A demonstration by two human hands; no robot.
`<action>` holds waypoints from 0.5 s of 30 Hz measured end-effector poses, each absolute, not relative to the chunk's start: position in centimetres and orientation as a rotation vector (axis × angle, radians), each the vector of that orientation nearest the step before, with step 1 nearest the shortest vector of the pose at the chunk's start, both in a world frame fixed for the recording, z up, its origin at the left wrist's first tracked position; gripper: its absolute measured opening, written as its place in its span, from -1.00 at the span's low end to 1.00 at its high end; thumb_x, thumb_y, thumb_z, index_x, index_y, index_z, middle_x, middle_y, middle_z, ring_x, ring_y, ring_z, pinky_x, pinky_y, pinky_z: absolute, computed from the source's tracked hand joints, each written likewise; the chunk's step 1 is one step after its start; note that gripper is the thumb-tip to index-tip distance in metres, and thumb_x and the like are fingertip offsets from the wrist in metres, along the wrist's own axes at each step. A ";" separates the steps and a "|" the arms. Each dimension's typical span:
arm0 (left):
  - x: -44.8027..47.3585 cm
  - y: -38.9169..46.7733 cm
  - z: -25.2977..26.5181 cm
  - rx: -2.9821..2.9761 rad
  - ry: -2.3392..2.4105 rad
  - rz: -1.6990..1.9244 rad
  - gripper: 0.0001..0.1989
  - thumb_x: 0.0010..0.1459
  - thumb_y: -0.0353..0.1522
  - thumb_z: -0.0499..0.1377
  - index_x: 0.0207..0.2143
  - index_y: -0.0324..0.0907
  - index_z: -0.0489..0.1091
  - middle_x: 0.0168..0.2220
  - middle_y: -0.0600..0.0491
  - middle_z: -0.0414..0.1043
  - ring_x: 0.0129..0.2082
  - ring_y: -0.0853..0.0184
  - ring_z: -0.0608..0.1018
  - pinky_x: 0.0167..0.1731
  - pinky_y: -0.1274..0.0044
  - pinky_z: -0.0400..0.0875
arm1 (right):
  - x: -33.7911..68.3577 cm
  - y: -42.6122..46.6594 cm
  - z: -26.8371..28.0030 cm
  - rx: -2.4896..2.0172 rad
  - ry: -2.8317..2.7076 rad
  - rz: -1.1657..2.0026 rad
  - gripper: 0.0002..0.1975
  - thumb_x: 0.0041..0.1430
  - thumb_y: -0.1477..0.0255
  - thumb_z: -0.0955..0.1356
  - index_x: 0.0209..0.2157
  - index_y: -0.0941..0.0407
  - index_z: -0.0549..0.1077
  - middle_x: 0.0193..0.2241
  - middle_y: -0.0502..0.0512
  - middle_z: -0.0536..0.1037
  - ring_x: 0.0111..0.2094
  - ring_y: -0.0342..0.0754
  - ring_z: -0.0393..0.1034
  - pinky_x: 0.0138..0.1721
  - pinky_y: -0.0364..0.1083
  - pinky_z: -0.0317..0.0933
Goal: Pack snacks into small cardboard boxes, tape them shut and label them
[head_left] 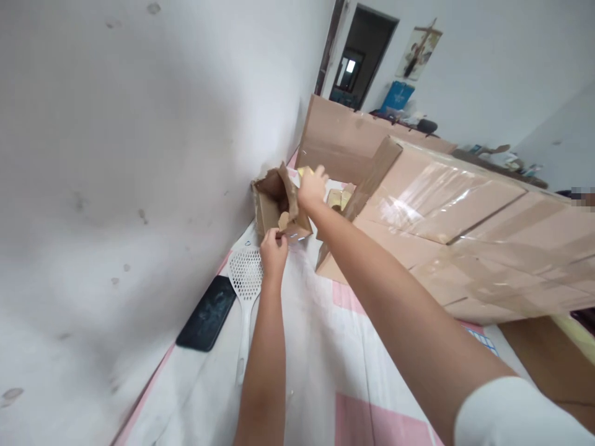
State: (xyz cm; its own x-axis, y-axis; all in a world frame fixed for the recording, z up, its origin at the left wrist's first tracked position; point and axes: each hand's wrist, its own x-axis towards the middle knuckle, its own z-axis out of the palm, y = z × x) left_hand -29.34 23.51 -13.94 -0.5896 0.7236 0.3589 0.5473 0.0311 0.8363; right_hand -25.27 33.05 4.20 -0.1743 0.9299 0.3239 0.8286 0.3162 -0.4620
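Observation:
A small open cardboard box (267,214) with ragged top edges stands against the wall. My left hand (274,244) is closed at its near edge, the fingertips pinching the rim beside a small tan piece (283,220). Just right of the box, my right hand (313,186) is reaching out, its fingers curled at a small yellow piece (304,171). The hand hides part of that piece, so its kind does not show. More yellowish pieces (339,198) lie beyond my right wrist, beside the large cardboard.
A white perforated skimmer (246,272) and a dark phone-like slab (207,314) lie by the wall (116,186). Large taped cardboard (446,210) stands along the right. The surface has a white and pink cover (316,347). A doorway (362,56) is behind.

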 end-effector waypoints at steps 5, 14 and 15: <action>-29.1 19.8 -7.8 1.468 2.165 1.458 -0.87 0.19 -0.36 0.16 -0.18 -0.13 0.40 -0.22 -0.03 0.58 -0.19 0.18 0.60 -0.19 0.45 0.37 | -23.9 28.5 15.4 -1.192 -2.197 -0.086 -0.59 0.36 0.68 0.21 0.22 0.34 0.22 0.11 0.28 0.21 0.28 0.30 0.05 0.21 0.24 0.16; -22.6 1.1 1.9 2.008 2.079 0.628 -0.93 0.25 -0.33 0.06 -0.24 -0.07 0.33 -0.26 0.02 0.59 -0.27 0.16 0.62 -0.39 0.48 0.22 | 1.3 12.7 16.9 -0.363 -2.483 0.031 -0.64 0.25 0.54 0.33 0.07 0.04 0.32 -0.04 0.17 0.40 0.03 0.13 0.34 0.02 0.13 0.32; -22.0 -0.9 2.1 2.031 2.053 0.533 -0.92 0.26 -0.32 0.05 -0.25 -0.07 0.32 -0.26 0.02 0.58 -0.28 0.17 0.61 -0.40 0.47 0.21 | 3.6 11.5 15.9 -0.321 -2.529 0.085 -0.63 0.23 0.56 0.33 0.06 0.03 0.33 -0.05 0.17 0.40 0.00 0.11 0.36 -0.02 0.09 0.34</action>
State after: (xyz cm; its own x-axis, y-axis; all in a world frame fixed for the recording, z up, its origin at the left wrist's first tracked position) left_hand -22.01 -0.88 2.06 -0.0322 0.9939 0.1058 0.9199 -0.0119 0.3921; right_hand 3.61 11.47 15.89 -0.8015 0.2470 0.5445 0.2100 0.9690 -0.1304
